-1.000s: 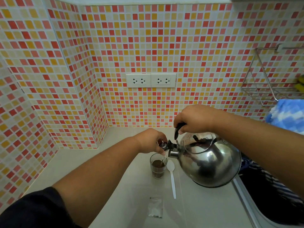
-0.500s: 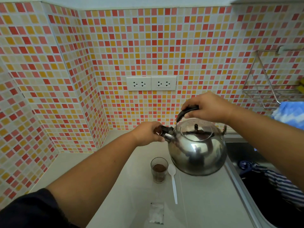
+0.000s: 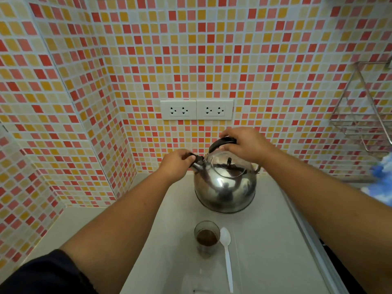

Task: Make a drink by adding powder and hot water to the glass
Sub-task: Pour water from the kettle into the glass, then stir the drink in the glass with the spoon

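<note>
A shiny steel kettle [image 3: 225,187] stands upright on the pale counter [image 3: 265,240], near the back wall. My right hand [image 3: 244,145] grips its black top handle. My left hand [image 3: 177,164] pinches the black cap at the kettle's spout. Nearer to me stands a small clear glass [image 3: 206,237] holding brown liquid, apart from the kettle. A white plastic spoon [image 3: 227,253] lies on the counter just right of the glass.
A clear sachet [image 3: 199,287] lies at the counter's near edge. Two white wall sockets [image 3: 196,109] sit above the kettle. A wire rack [image 3: 360,115] hangs at the right, with a blue cloth [image 3: 381,181] below it. Tiled walls close the left and back.
The kettle was tilted over the glass; it has since been lifted away, levelled and moved back onto the counter. Both hands stayed on it. The glass holds brown liquid.
</note>
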